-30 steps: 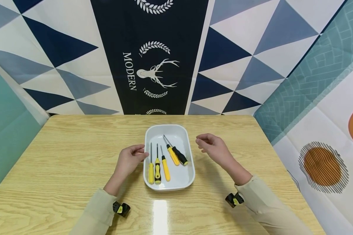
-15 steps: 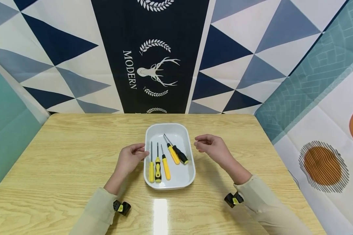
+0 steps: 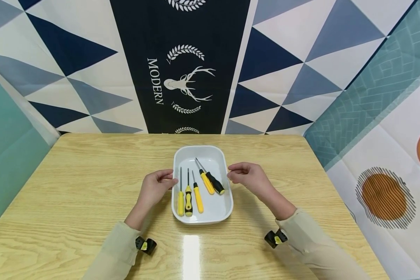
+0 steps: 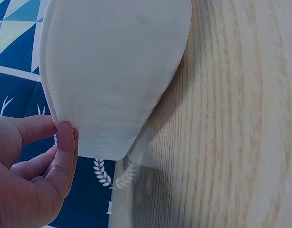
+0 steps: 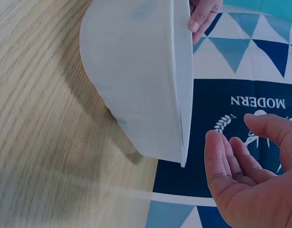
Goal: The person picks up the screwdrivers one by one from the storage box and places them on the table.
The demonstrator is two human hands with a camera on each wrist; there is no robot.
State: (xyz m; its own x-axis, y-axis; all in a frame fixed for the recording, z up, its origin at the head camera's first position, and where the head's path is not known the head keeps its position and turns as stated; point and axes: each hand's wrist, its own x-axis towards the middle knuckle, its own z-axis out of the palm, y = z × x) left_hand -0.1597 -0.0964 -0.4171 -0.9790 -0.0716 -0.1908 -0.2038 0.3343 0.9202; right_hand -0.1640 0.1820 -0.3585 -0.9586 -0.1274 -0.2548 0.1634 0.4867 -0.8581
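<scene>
A white rectangular tray (image 3: 215,210) sits on the table, with several screwdrivers inside. A yellow-handled screwdriver (image 3: 181,203), a black-and-yellow one (image 3: 188,202) and an orange-yellow one (image 3: 198,199) lie side by side at the left. Further right, a black-handled screwdriver (image 3: 215,182) lies against another yellow screwdriver (image 3: 206,182). My left hand (image 3: 156,186) pinches the tray's left rim between thumb and fingers, seen closely in the left wrist view. By the right rim is my right hand (image 3: 250,177), fingers loosely bent and holding nothing; the right wrist view shows a gap to the tray (image 5: 131,85).
The wooden table (image 3: 101,175) extends around the tray on all sides. Behind its far edge stands a patterned wall cloth (image 3: 189,35), with more cloth along the right side (image 3: 374,136). Each sleeve carries a small black wrist device.
My right hand has come leftward, closer to the tray's right rim. The left hand keeps its hold on the left rim, and the screwdrivers lie as before.
</scene>
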